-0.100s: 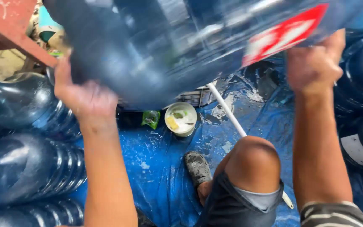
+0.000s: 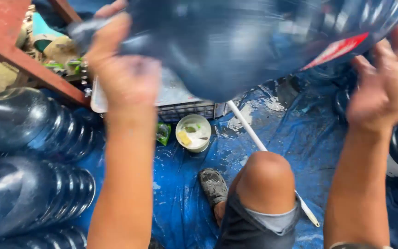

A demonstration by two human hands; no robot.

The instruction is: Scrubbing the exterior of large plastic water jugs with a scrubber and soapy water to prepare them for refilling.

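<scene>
Blue water jug (image 2: 236,41), blurred, lies tilted across the top, long axis left to right, between left hand (image 2: 125,74) gripping it and right hand (image 2: 385,87), fingers spread against it.

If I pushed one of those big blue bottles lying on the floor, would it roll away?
Probably. The big blue bottles lie on their round, ribbed sides, so one could roll, though packed neighbours might stop it. They look empty, so likely light for their size. The wet blue tarp suggests slippery surfaces.
</scene>
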